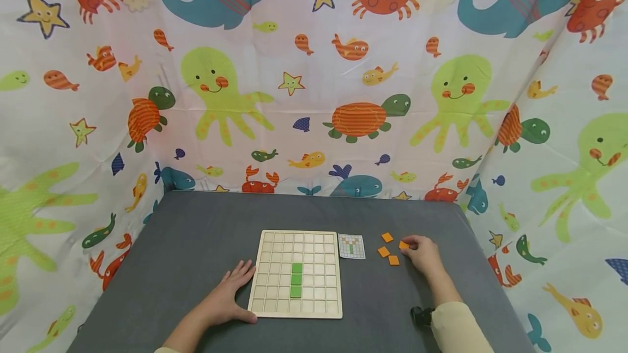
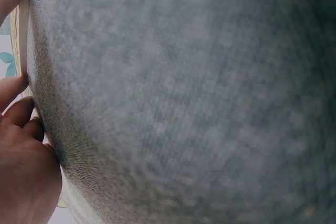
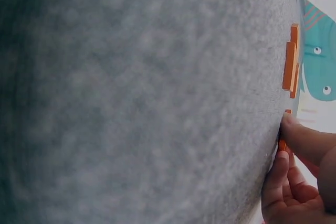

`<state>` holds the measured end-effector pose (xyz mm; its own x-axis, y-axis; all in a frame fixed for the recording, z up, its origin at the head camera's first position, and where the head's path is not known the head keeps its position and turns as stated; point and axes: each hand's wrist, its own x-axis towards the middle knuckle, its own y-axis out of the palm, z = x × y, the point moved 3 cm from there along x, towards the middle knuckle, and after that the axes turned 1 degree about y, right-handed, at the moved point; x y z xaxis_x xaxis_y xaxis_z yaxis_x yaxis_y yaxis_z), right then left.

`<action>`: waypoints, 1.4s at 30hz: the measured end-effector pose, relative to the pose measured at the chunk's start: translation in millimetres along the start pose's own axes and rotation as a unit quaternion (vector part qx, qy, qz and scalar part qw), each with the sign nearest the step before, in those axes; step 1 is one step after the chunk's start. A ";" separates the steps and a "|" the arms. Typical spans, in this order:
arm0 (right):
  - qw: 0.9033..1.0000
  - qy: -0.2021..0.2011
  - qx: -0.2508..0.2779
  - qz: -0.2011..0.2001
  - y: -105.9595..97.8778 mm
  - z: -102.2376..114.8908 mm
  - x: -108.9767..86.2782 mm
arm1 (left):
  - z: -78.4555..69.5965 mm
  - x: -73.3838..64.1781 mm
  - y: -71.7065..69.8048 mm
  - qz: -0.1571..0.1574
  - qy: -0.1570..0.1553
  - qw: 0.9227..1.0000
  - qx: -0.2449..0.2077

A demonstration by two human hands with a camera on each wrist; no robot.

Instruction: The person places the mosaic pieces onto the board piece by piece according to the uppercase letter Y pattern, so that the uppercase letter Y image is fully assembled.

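Observation:
A wooden grid board lies on the grey table, with three green square tiles in one column of its cells. My left hand rests with spread fingers along the board's left edge, its thumb at the near left corner. To the right of the board, my right hand pinches an orange square tile between thumb and fingers, low over the table. Three loose orange tiles lie just left of that hand. In the right wrist view, the pinched tile is mostly covered by the fingers.
A small printed card with a grid pattern lies against the board's upper right side. The grey table is bordered at the back and sides by a sea-animal curtain. A black strap device is on my right wrist.

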<state>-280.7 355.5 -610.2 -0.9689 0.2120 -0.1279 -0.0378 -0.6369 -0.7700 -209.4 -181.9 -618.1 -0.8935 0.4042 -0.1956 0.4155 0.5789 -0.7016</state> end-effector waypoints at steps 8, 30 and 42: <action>1.000 -0.010 -0.007 0.000 0.3 4.0 -3.0 | 1.2 -0.6 0.6 0.002 -0.001 1.000 -0.003; 0.998 -0.062 0.014 -0.022 -6.1 51.2 -25.3 | -0.3 -0.9 -0.1 -0.007 0.010 1.000 0.004; 0.996 -0.075 0.032 -0.025 -1.0 78.2 -37.2 | -1.9 -1.1 -0.8 -0.003 0.009 1.000 -0.001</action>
<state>-263.8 290.3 -555.8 -0.9910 0.1339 0.0088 -0.0977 -0.6749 -0.7314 -208.4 -181.5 -616.0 -0.8927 0.4135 -0.1790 0.4106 0.5827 -0.7014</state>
